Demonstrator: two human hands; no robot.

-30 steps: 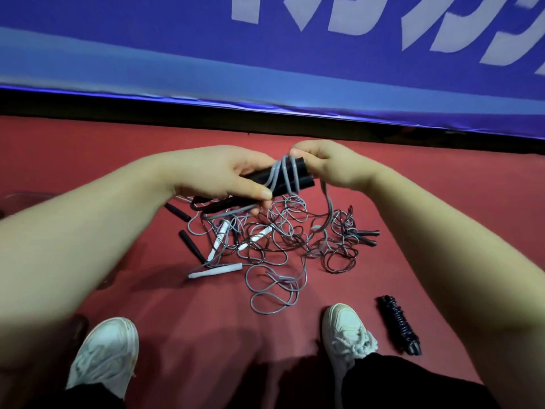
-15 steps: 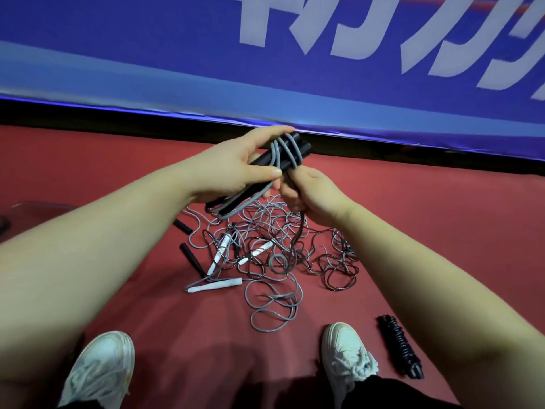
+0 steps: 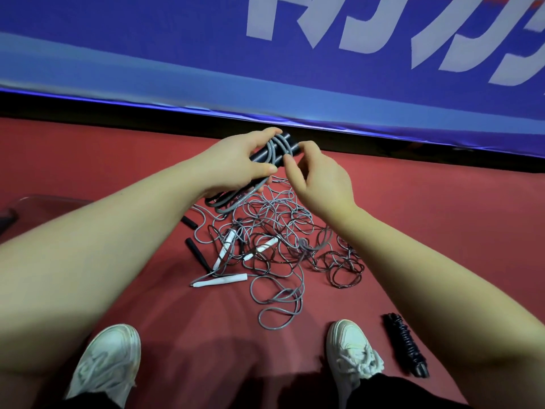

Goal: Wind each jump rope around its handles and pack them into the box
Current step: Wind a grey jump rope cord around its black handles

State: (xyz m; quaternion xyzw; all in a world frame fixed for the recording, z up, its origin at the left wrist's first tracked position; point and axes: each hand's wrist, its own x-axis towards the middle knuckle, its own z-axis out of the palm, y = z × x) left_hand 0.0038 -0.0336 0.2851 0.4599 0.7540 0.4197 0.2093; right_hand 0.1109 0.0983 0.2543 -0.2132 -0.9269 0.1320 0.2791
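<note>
A blue banner (image 3: 177,54) with large pale lettering is stretched across the top of the view, and a red floor (image 3: 442,231) is spread beneath it. Two bare forearms are extended from the lower corners toward the middle. On the floor between them a loose tangle of ropes (image 3: 274,231) is heaped, grey cords being mixed with darker ones. Two white shoes are planted at the bottom, the left shoe (image 3: 109,364) and the right shoe (image 3: 351,349). Just to the right of the right shoe, a wound black rope (image 3: 405,343) is laid on the floor, apart from the tangle.

Above the far side of the tangle the hands are brought close together. The left hand (image 3: 236,163) is wrapped around a pair of black handles (image 3: 261,156), which are held off the floor and tilted up to the right. Several turns of a grey rope (image 3: 278,149) are wound around these handles; its free length trails down into the tangle. The right hand (image 3: 321,178) is curled at the wound turns, the grey rope being pinched between thumb and fingers.

Within the left part of the tangle, white handles (image 3: 219,281) and two loose black grips (image 3: 196,253) are lying.
</note>
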